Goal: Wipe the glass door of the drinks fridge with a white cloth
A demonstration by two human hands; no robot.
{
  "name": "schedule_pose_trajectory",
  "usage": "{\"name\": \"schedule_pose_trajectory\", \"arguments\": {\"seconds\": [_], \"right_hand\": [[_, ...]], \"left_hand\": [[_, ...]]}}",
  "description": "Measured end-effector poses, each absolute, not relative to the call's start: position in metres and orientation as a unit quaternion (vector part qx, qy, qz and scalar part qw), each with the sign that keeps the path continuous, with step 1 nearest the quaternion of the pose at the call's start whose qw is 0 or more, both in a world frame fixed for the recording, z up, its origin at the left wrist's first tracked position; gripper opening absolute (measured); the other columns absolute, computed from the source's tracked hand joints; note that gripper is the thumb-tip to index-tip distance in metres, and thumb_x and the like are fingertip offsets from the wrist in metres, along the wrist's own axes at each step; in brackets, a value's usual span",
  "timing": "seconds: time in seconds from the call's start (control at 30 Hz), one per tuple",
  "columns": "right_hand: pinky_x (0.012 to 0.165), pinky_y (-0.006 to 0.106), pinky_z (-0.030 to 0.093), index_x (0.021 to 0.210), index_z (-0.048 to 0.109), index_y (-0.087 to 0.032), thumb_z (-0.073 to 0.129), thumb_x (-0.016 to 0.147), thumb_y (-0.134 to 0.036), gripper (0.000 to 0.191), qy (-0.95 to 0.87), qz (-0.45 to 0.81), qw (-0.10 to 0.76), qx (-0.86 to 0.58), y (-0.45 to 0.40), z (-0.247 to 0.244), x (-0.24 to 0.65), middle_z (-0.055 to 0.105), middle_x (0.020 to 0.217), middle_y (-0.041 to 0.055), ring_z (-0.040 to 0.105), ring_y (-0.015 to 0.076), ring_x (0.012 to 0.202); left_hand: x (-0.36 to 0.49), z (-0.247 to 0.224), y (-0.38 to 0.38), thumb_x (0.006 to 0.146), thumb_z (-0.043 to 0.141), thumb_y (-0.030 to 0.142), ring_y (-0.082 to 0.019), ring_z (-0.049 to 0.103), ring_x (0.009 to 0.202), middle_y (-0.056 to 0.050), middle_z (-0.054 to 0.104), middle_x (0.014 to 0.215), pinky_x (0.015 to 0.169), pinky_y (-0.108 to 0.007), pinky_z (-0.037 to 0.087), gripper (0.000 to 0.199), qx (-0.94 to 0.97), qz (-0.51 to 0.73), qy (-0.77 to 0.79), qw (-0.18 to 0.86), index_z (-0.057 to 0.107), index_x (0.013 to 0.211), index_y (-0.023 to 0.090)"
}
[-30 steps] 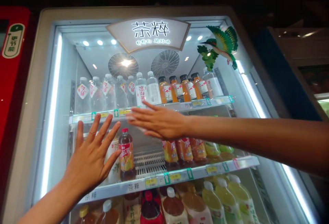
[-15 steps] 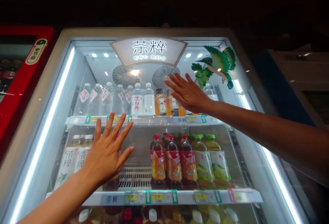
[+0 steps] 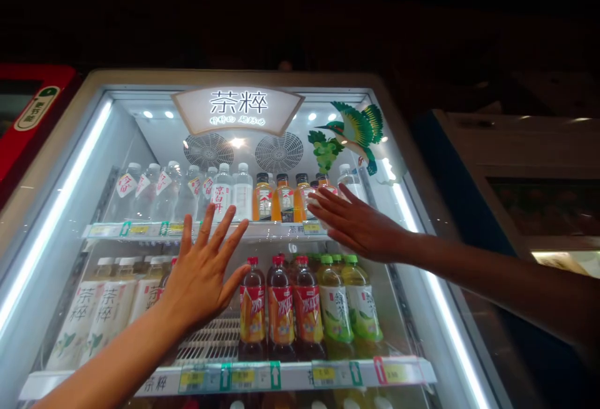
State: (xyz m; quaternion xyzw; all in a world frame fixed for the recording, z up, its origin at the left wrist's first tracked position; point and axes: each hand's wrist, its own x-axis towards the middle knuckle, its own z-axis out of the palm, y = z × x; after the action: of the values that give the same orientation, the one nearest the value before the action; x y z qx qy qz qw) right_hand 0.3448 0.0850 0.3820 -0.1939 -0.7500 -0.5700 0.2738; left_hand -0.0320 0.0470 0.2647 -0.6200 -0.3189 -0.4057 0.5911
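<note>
My left hand (image 3: 204, 271) is raised before the cooler's glass front, its fingers spread and nothing in it. Whether it touches the glass, I cannot tell. Farther right, my right hand (image 3: 359, 221) lies flat with fingers stretched out, over the right part of the upper shelf. A small whitish patch shows at its fingertips, too faint to name. Behind the glass of the lit drinks cooler (image 3: 234, 79), clear water bottles (image 3: 152, 193) and orange drink bottles (image 3: 284, 199) stand on the upper shelf. Red-capped tea bottles (image 3: 281, 302) and green-capped tea bottles (image 3: 335, 302) fill part of the shelf below.
A fan-shaped lit sign (image 3: 239, 109) and a bird picture (image 3: 359, 134) are on the cooler's upper front. White-labelled bottles (image 3: 107, 309) stand at the lower left. A red cooler (image 3: 42, 109) is at left, and a dark blue-sided cabinet (image 3: 464, 177) at right.
My right hand has moved downward across the glass, from fan height to the upper shelf's edge. The view has shifted, so the cooler sits farther left. My left hand stays spread.
</note>
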Motion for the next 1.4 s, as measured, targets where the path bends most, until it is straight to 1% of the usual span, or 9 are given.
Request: {"name": "schedule_pose_trajectory", "arguments": {"seconds": [0.17, 0.33, 0.53, 0.7, 0.87, 0.93, 1.07, 1.23, 1.4], "right_hand": [[0.128, 0.072, 0.016, 0.168, 0.017, -0.020, 0.028, 0.109, -0.048, 0.066, -0.701, -0.568, 0.370, -0.220, 0.084, 0.385, 0.324, 0.028, 0.169, 0.0177, 0.020, 0.0364, 0.160], [0.134, 0.056, 0.014, 0.165, 0.028, -0.027, 0.042, 0.101, -0.068, 0.076, -0.786, -0.576, 0.208, -0.086, 0.079, 0.367, 0.256, 0.035, 0.169, 0.0053, 0.029, 0.0267, 0.159], [0.129, 0.069, 0.011, 0.166, 0.022, -0.013, 0.031, 0.103, -0.069, 0.085, -0.707, -0.570, 0.360, -0.212, 0.083, 0.385, 0.190, 0.031, 0.169, 0.0176, 0.022, 0.0352, 0.160], [0.134, 0.054, 0.011, 0.163, 0.032, -0.014, 0.036, 0.099, -0.075, 0.088, -0.770, -0.601, 0.210, -0.032, 0.078, 0.357, 0.125, 0.037, 0.168, 0.0118, 0.026, 0.0283, 0.160], [0.131, 0.065, 0.009, 0.164, 0.026, -0.012, 0.027, 0.100, -0.077, 0.091, -0.724, -0.558, 0.352, -0.203, 0.077, 0.385, 0.072, 0.032, 0.169, 0.0158, 0.023, 0.0342, 0.160], [0.132, 0.063, 0.009, 0.164, 0.027, -0.012, 0.027, 0.098, -0.079, 0.094, -0.737, -0.563, 0.330, -0.179, 0.076, 0.375, 0.050, 0.032, 0.170, 0.0150, 0.021, 0.0327, 0.161], [0.135, 0.050, 0.008, 0.162, 0.035, -0.016, 0.032, 0.097, -0.080, 0.091, -0.792, -0.576, 0.198, -0.043, 0.070, 0.339, 0.011, 0.036, 0.170, 0.0079, 0.022, 0.0253, 0.161], [0.131, 0.064, 0.005, 0.166, 0.019, -0.017, 0.033, 0.100, -0.073, 0.088, -0.714, -0.550, 0.350, -0.257, 0.065, 0.331, -0.003, 0.025, 0.173, 0.0103, 0.014, 0.0322, 0.163], [0.135, 0.053, 0.010, 0.164, 0.028, -0.015, 0.032, 0.097, -0.080, 0.093, -0.763, -0.591, 0.225, -0.133, 0.059, 0.291, -0.007, 0.028, 0.173, 0.0072, 0.014, 0.0257, 0.163]], "left_hand": [[-0.035, 0.270, 0.048, 0.101, 0.049, 0.049, -0.034, 0.002, 0.164, -0.005, 0.020, 0.176, 0.132, -0.070, 0.009, 0.081, -0.622, -0.404, -0.338, 0.580, 0.004, 0.167, 0.035], [-0.064, 0.270, 0.046, 0.101, 0.049, 0.049, -0.034, 0.002, 0.164, -0.005, 0.020, 0.176, 0.131, -0.071, 0.009, 0.081, -0.616, -0.397, -0.353, 0.581, 0.004, 0.167, 0.035], [-0.122, 0.268, 0.044, 0.101, 0.050, 0.050, -0.036, 0.005, 0.164, -0.007, 0.022, 0.176, 0.130, -0.072, 0.010, 0.079, -0.601, -0.397, -0.355, 0.596, 0.011, 0.167, 0.032], [-0.179, 0.271, 0.042, 0.101, 0.049, 0.053, -0.037, 0.006, 0.164, -0.009, 0.021, 0.175, 0.128, -0.074, 0.014, 0.080, -0.596, -0.373, -0.364, 0.611, 0.010, 0.168, 0.030], [-0.231, 0.279, 0.039, 0.102, 0.045, 0.055, -0.037, 0.003, 0.164, -0.008, 0.018, 0.176, 0.128, -0.075, 0.012, 0.080, -0.593, -0.365, -0.375, 0.612, 0.006, 0.168, 0.031], [-0.249, 0.279, 0.037, 0.103, 0.044, 0.055, -0.036, 0.003, 0.164, -0.008, 0.017, 0.176, 0.129, -0.073, 0.011, 0.080, -0.596, -0.362, -0.371, 0.613, 0.005, 0.168, 0.031], [-0.282, 0.276, 0.030, 0.103, 0.042, 0.054, -0.034, 0.003, 0.164, -0.007, 0.018, 0.176, 0.130, -0.069, 0.007, 0.079, -0.606, -0.354, -0.366, 0.611, 0.002, 0.168, 0.033], [-0.300, 0.268, 0.025, 0.104, 0.041, 0.054, -0.034, 0.003, 0.165, -0.005, 0.016, 0.177, 0.130, -0.069, 0.003, 0.078, -0.626, -0.353, -0.357, 0.597, 0.000, 0.168, 0.036], [-0.297, 0.261, 0.022, 0.104, 0.041, 0.052, -0.032, -0.001, 0.165, -0.005, 0.014, 0.177, 0.131, -0.064, -0.002, 0.076, -0.656, -0.357, -0.336, 0.574, 0.002, 0.168, 0.035]]}}
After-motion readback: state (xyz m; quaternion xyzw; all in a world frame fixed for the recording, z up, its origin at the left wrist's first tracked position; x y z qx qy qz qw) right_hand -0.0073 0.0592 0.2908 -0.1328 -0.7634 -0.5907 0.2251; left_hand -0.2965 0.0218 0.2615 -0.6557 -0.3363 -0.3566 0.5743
